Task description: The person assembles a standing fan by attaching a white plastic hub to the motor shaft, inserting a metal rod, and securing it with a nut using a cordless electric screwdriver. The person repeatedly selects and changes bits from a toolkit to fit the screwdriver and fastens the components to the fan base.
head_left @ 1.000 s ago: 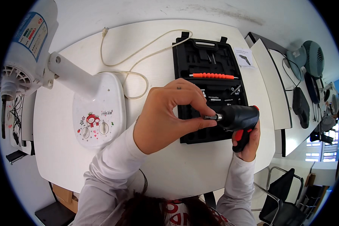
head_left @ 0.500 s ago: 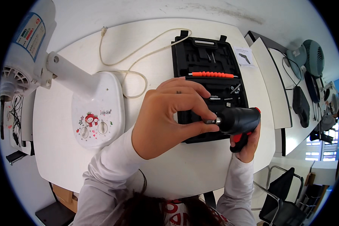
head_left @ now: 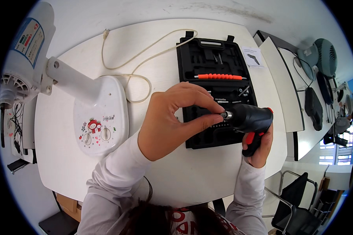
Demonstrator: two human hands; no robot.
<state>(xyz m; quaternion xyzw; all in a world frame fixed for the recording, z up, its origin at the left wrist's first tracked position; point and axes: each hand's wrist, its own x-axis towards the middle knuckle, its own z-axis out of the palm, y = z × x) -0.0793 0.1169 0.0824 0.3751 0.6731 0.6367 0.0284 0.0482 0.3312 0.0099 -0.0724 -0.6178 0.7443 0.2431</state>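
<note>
My right hand [head_left: 260, 148] is wrapped round the handle of a black and red cordless screwdriver [head_left: 249, 117], its nose pointing left. At that nose, thumb and forefinger of my left hand [head_left: 172, 121] pinch a small metal screwdriver bit [head_left: 224, 114]; the fingertips cover much of it. Both hands are held above the lower part of an open black tool case [head_left: 196, 141]. An orange flexible shaft [head_left: 220, 77] lies across the middle of the case. Small bits and sockets [head_left: 244, 91] sit in its slots, partly hidden by my hands.
On the left of the white table [head_left: 176, 176] stands a white fan base [head_left: 101, 133] with its motor housing [head_left: 29, 39] tilted outward. A pale power cord [head_left: 145, 56] curls behind. A leaflet [head_left: 253, 57] lies beside the case. At right are a grey-green fan [head_left: 323, 56] and a chair [head_left: 294, 199].
The screwdriver has shifted slightly up and right, its nose a little higher. The left fingers stay at its tip, and less of the bit shows now.
</note>
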